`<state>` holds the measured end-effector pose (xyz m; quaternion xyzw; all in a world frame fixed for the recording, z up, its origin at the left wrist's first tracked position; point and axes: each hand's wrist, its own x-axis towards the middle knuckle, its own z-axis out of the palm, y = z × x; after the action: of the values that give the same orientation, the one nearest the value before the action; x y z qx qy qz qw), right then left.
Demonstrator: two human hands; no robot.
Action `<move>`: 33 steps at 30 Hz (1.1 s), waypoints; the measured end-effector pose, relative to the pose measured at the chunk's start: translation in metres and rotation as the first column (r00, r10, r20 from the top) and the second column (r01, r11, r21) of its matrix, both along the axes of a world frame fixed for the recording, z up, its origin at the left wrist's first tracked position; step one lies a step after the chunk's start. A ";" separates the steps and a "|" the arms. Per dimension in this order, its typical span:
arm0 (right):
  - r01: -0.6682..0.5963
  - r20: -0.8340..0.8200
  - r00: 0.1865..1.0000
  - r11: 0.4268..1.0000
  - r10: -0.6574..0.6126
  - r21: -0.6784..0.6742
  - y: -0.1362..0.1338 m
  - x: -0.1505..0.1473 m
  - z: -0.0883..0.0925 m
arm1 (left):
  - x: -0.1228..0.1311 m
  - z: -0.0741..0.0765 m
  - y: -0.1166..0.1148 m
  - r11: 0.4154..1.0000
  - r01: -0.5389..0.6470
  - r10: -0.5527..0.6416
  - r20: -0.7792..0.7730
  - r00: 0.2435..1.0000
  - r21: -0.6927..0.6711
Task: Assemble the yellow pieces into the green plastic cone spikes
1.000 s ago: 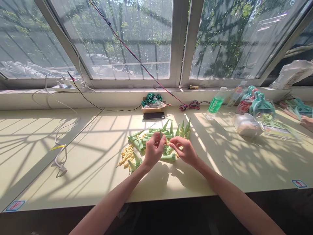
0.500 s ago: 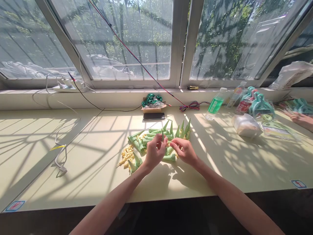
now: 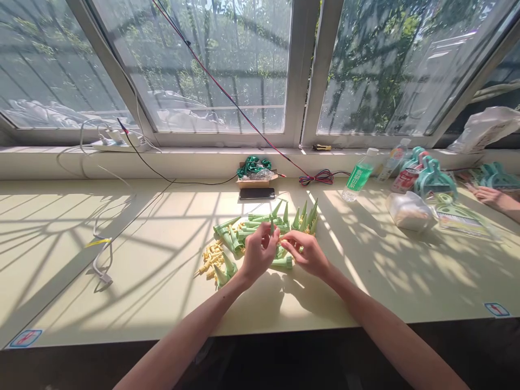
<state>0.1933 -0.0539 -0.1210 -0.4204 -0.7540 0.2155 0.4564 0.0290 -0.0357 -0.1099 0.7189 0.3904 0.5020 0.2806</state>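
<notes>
My left hand (image 3: 260,252) is closed around a pointed green plastic cone (image 3: 272,226), its tip sticking up past the fingers. Right beside it, my right hand (image 3: 307,253) pinches a small yellow plastic piece (image 3: 283,241), held against the cone's side of the left fingertips; whether the two parts join is hidden by the fingers. Behind and around both hands lie several green cones (image 3: 226,225), some with yellow bits showing at their ends. A heap of small yellow pieces (image 3: 210,259) sits left of my left hand, with upright green cones (image 3: 225,269) close by.
A black phone (image 3: 257,193) lies before a small box of green ribbon (image 3: 255,172). To the right stand a green-labelled bottle (image 3: 359,175), a can (image 3: 405,180), teal clips (image 3: 435,179) and a wrapped white package (image 3: 408,210). Another person's hand (image 3: 489,196) is at far right. A white cable (image 3: 106,260) lies left.
My right hand has moved slightly left, bringing its fingertips against those of my left hand. The view has shifted a little. At far right, the other person's hand has moved slightly.
</notes>
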 end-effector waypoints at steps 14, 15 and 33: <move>0.023 -0.035 0.999 0.999 -0.025 -0.050 -0.001 0.000 0.002 | 0.002 0.002 -0.001 1.000 -0.008 0.009 -0.010 1.000 0.010; 0.014 -0.052 0.999 0.999 -0.017 -0.047 -0.001 0.000 0.003 | 0.001 0.002 -0.001 1.000 -0.016 0.016 -0.009 1.000 0.004; -0.010 -0.001 1.000 1.000 0.010 -0.017 0.004 0.002 -0.008 | 0.003 -0.001 -0.004 0.999 0.010 -0.008 -0.041 0.999 0.037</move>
<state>0.1948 -0.0502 -0.1286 -0.4203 -0.7541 0.2246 0.4520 0.0316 -0.0398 -0.1110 0.7360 0.3834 0.4930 0.2614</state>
